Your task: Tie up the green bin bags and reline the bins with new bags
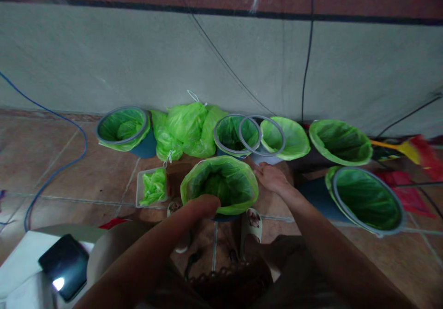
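A bin lined with a bright green bag [219, 166] stands between my feet, the bag folded out over its rim. My left hand [206, 204] is at the bag's near edge; its fingers are hidden, so I cannot tell whether they grip it. My right hand [272, 177] is just off the bag's right side, fingers stretched out and apart, holding nothing that I can see. Beyond it, a loose grey ring [282, 136] rests across the rim of a lined bin [221, 146] and a light-coloured bin with a green liner [294, 138].
Stuffed green bags [190, 129] lean by the wall. A ringed bin [143, 145] stands left, and more lined bins [320, 203] stand right. A clear tub [139, 193] holds folded green bags. Red dustpans [404, 193], a blue cable [57, 170] and a phone [65, 263] are nearby.
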`<state>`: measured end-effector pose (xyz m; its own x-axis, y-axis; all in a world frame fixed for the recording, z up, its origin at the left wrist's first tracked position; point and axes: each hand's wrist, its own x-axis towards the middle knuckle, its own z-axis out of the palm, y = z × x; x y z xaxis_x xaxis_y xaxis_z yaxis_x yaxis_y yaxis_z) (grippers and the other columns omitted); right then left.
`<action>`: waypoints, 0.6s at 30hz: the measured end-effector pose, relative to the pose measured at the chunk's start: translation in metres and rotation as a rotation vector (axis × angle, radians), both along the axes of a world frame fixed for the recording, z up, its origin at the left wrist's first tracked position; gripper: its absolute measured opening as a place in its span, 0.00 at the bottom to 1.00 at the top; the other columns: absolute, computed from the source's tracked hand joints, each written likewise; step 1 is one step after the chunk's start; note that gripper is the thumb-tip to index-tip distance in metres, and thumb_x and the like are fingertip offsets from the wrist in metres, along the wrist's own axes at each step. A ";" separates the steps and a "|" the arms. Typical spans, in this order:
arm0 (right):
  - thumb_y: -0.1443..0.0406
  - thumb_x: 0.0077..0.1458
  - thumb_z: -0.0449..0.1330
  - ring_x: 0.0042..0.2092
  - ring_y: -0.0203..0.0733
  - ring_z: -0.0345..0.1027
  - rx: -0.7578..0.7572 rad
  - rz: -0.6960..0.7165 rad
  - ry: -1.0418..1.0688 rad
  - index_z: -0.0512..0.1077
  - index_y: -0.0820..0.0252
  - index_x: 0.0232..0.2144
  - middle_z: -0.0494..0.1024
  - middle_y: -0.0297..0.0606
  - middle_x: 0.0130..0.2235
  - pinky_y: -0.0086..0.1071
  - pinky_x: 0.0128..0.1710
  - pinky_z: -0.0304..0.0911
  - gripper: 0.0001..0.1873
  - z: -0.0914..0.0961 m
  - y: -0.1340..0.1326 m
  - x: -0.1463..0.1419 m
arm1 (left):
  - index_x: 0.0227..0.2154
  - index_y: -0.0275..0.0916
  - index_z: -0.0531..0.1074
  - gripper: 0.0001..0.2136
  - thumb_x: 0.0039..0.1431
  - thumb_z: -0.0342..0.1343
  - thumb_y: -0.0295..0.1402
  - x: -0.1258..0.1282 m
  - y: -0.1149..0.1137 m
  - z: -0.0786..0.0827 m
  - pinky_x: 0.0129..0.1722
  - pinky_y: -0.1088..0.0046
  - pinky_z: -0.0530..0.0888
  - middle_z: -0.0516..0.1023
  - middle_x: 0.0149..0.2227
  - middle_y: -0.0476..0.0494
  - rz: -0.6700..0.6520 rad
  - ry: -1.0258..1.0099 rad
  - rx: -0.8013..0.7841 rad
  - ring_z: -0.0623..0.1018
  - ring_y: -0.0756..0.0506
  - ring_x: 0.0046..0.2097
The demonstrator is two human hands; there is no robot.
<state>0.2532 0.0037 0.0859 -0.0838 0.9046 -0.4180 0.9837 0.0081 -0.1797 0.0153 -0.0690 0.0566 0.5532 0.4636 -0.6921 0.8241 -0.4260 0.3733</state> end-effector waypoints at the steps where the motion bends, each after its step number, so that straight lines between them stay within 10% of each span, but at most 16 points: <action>1: 0.58 0.63 0.52 0.48 0.49 0.73 -0.019 -0.007 0.015 0.72 0.68 0.49 0.78 0.54 0.47 0.32 0.44 0.63 0.21 -0.003 0.001 0.001 | 0.28 0.34 0.79 0.08 0.44 0.58 0.21 -0.001 0.001 -0.001 0.36 0.66 0.76 0.80 0.29 0.38 0.010 -0.011 -0.015 0.81 0.38 0.36; 8: 0.65 0.58 0.54 0.41 0.42 0.74 -0.054 -0.068 0.109 0.79 0.60 0.34 0.82 0.42 0.38 0.28 0.38 0.62 0.13 -0.018 0.004 -0.004 | 0.16 0.36 0.74 0.07 0.39 0.58 0.19 0.000 -0.002 -0.007 0.36 0.66 0.73 0.74 0.20 0.42 0.206 -0.097 -0.067 0.79 0.38 0.33; 18: 0.62 0.59 0.54 0.46 0.46 0.75 0.056 -0.235 0.156 0.78 0.60 0.41 0.82 0.43 0.42 0.31 0.43 0.65 0.15 -0.020 0.010 -0.002 | 0.20 0.39 0.76 0.05 0.39 0.63 0.23 0.001 -0.009 -0.017 0.37 0.66 0.73 0.72 0.18 0.45 0.494 -0.209 -0.040 0.79 0.36 0.36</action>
